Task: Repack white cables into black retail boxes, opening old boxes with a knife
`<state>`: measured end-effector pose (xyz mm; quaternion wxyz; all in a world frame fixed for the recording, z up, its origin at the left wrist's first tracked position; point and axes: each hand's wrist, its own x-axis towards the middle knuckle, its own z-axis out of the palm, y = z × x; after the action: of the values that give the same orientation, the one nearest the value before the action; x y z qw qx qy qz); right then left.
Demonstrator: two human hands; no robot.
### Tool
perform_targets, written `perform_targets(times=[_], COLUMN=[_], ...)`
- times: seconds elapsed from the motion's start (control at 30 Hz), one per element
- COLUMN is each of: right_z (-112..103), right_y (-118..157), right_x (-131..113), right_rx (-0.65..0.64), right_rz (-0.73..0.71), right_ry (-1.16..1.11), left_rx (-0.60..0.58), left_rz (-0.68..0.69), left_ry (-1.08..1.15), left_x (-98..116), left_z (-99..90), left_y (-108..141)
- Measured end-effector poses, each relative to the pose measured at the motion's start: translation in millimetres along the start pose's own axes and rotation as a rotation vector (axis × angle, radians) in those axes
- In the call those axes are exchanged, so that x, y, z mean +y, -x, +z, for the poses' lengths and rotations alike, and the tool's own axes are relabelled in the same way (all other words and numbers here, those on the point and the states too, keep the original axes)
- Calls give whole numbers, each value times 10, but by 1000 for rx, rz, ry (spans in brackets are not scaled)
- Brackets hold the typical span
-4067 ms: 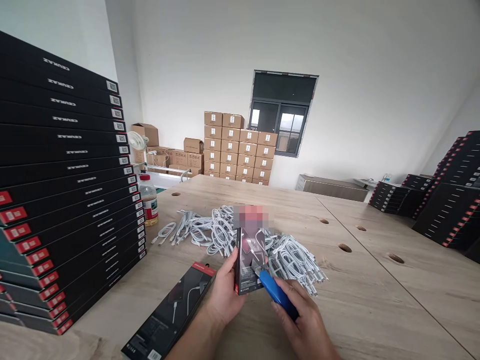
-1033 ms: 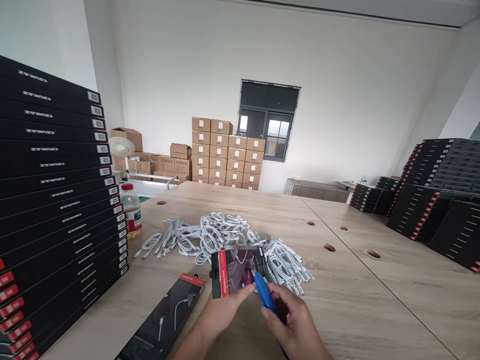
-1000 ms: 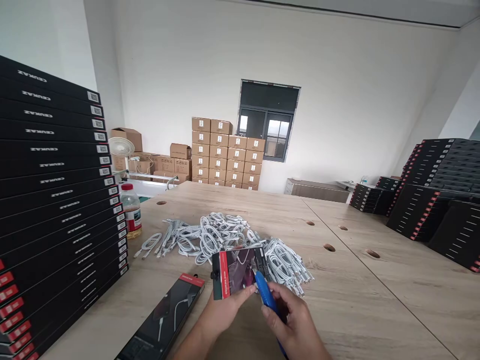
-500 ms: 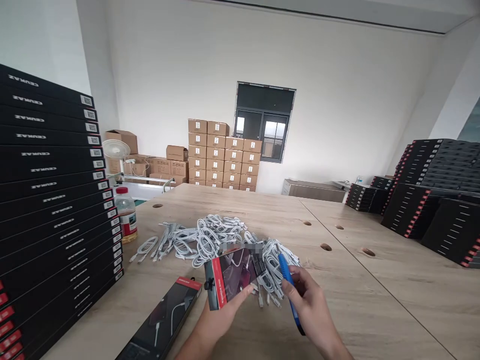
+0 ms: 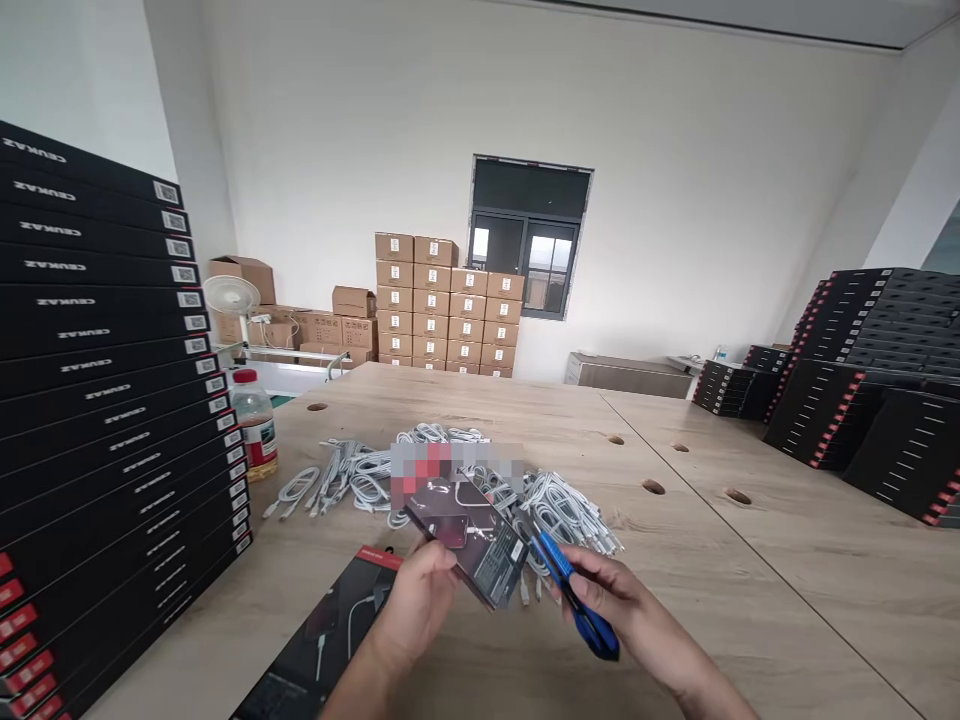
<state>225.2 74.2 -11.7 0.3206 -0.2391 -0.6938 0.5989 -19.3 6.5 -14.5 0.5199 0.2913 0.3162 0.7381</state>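
Note:
In my left hand (image 5: 416, 595) is a dark retail box (image 5: 469, 535) printed with pictures of a white cable and a phone; its surface looks glossy, like film. The box is tilted above the table, its far end blurred out. My right hand (image 5: 611, 590) is closed around a blue utility knife (image 5: 556, 556), whose tip lies close to the box's right edge; whether they touch I cannot tell. Behind both hands lies a pile of coiled white cables (image 5: 574, 510). A second black and red box (image 5: 322, 640) rests on the table left of my left forearm.
A tall stack of black boxes (image 5: 97, 400) stands at the left, with a red-capped bottle (image 5: 257, 430) behind it. More black box stacks (image 5: 825, 400) stand at the right. The wooden table (image 5: 720, 600) has several round holes. Brown cartons (image 5: 431, 300) are piled by the wall.
The box in my left hand has turned, its printed back end now facing my right hand. The knife has moved left and up toward the box's edge.

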Motion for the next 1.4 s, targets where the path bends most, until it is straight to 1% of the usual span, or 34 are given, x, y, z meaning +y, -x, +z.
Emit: perform_targets(times=[0.1,0.17,0.23,0.33,0.43,0.5,0.63,0.73,0.87,1.0,1.17,1.27,1.4], right_z=[-61,-78,-84,-95,-115,-120,-73,-4,135,365,615,724,849], right_y=[81,111,118,105,93,91,74,18,-134,-333,-574,-671,-726], right_x=[-55,-74,-86,-104,-110,-94,-63,-151,-453,-723,-868,-933,-995], right_rx=[-144,-202,-227,-225,-219,-219,-161,-180,-264,-375,-488,-520,-534], right_rz=[103,126,129,114,99,119,164,126,66,34,33,51,59], right_ry=[-62,-15,57,176,318,385,476,677,937,1149,1265,1348,1445], left_rx=[-75,-124,-140,-176,-213,-193,-160,-160,-156,-136,-83,-32,45], left_rz=[-62,-135,-178,-164,-145,-148,-164,-162,-138,-113,-74,-65,-71], left_ry=[14,3,-52,-144,-176,-178,-139,-80,5,47,110,176,265], left_x=[54,77,83,61,4,-50,-155,-189,-208,-229,-208,-205,-241], left_z=[-33,-19,6,27,4,-26,-60,-43,-34,-85,-151,-161,-180], left_y=[2,26,52,69,53,34,13,17,14,-11,-40,-56,-71])
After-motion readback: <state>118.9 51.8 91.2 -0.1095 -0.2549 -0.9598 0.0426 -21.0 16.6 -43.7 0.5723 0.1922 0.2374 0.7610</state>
